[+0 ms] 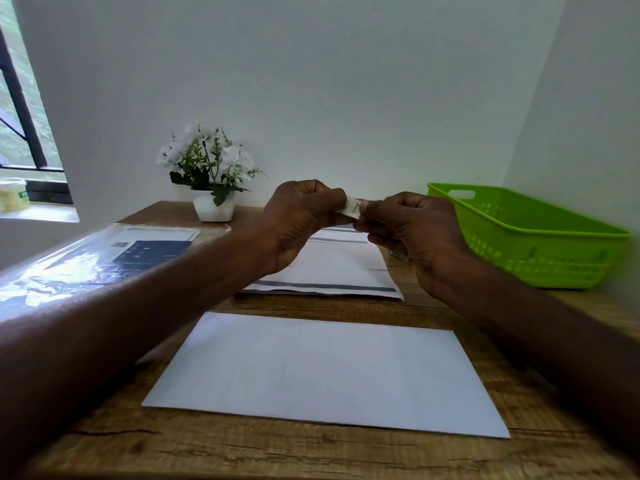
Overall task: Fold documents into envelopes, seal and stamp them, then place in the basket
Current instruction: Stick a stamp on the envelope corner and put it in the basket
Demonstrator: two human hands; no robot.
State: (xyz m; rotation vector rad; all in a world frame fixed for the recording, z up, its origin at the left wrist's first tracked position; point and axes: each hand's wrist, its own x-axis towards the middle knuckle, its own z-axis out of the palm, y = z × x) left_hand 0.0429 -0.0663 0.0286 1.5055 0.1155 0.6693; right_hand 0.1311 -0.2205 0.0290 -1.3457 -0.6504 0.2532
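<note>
A white envelope (329, 372) lies flat on the wooden table (277, 452) close to me. Above the table's middle, my left hand (298, 220) and my right hand (412, 230) are raised together, both pinching a small white stamp (352, 206) between their fingertips. Beyond the hands lies a stack of white documents with grey stripes (332, 271). A lime-green plastic basket (526, 237) stands at the right; what is in it is hidden by its wall.
A clear plastic pack of envelopes with a dark blue label (104, 258) lies at the left. A white pot of white flowers (211, 174) stands against the back wall. A small metallic object (398, 255) lies beside the documents. A window (24, 109) is at far left.
</note>
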